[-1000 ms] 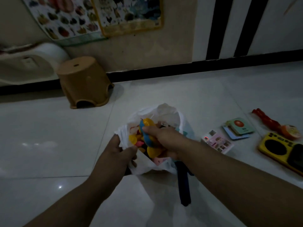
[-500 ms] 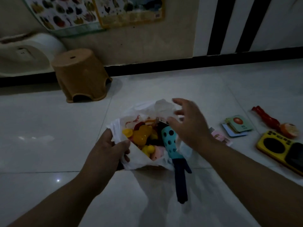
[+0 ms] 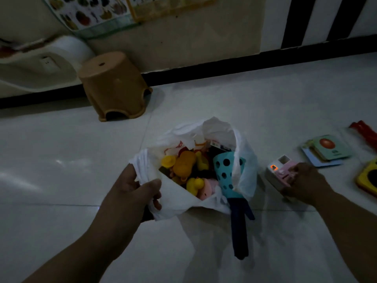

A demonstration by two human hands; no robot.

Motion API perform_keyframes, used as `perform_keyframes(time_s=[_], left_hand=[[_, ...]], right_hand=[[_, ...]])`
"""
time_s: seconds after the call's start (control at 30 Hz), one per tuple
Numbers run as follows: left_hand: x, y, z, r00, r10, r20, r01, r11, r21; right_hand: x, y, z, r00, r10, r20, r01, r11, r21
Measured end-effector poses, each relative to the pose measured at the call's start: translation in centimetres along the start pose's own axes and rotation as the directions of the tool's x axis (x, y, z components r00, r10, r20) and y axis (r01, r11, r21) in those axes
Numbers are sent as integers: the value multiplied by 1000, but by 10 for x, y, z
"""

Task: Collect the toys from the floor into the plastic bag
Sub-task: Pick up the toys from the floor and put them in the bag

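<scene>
Left hand (image 3: pixel 132 186) grips near rim of plastic bag (image 3: pixel 173 203), holding mouth wide. Right hand (image 3: pixel 306 182), fingers curled, grasps small pink toy (image 3: pixel 278 172) on floor (image 3: pixel 61 180) just right of bag. Bag on floor holds yellow ducks (image 3: pixel 193 185) and teal scoop (image 3: pixel 224 170), dark handle sticking out. Cards (image 3: pixel 326 150), yellow toy (image 3: pixel 367 178) farther right. Brown stool (image 3: pixel 114 84) behind.

No legible text anywhere

Home: toys (image 3: pixel 184 166), stool (image 3: pixel 114 84), learning posters (image 3: pixel 89 11)
</scene>
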State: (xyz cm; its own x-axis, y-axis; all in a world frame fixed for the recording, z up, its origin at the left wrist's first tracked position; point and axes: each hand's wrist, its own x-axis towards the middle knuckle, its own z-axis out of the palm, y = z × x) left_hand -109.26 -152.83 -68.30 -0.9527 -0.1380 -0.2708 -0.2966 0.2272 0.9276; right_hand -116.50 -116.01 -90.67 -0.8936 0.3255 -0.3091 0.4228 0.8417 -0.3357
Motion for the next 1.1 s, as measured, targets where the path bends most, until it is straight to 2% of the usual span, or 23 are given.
perform_keyframes(time_s=[0.1, 0.23, 0.37, 0.43, 0.57, 0.7, 0.77, 0.87, 0.97, 1.03, 1.1], left_hand=[[1, -1, -2, 1000, -1, -11, 1, 1000, 5], [2, -1, 1, 1000, 3, -11, -3, 1000, -1], [2, 1, 3, 1000, 3, 11, -3, 1000, -29], [2, 1, 3, 1000, 3, 10, -3, 999, -32], [-2, 1, 2, 1000, 19, 22, -18, 999, -36], [-7, 3, -1, 999, 14, 53, -12, 999, -39], [-9, 4, -2, 998, 17, 67, -15, 999, -32], [-12, 5, -1, 997, 31, 70, -30, 999, -11], [-11, 6, -1, 998, 35, 59, -34, 999, -8], [-9, 6, -1, 998, 45, 54, -44, 999, -7], [-6, 6, 0, 997, 52, 54, -51, 999, -11]], right_hand=[[-6, -7, 2, 999, -4, -54, 8, 997, 73], [-25, -20, -36, 986, 19, -165, 51, 908, 415], [-68, -61, -124, 960, -135, -244, 256, 773, 581], [-97, -86, -155, 938, -264, -226, 348, 694, 630], [-162, -134, -181, 842, -520, -141, 509, 683, 523], [-189, -176, -166, 755, -652, 70, 594, 724, 351], [-182, -199, -144, 766, -619, 175, 572, 779, 257], [-152, -229, -101, 823, -499, 270, 480, 866, 139], [-127, -254, -72, 870, -431, 241, 422, 902, 88], [-119, -269, -60, 849, -487, 206, 482, 873, 76], [-119, -282, -54, 806, -558, 197, 538, 830, 150]])
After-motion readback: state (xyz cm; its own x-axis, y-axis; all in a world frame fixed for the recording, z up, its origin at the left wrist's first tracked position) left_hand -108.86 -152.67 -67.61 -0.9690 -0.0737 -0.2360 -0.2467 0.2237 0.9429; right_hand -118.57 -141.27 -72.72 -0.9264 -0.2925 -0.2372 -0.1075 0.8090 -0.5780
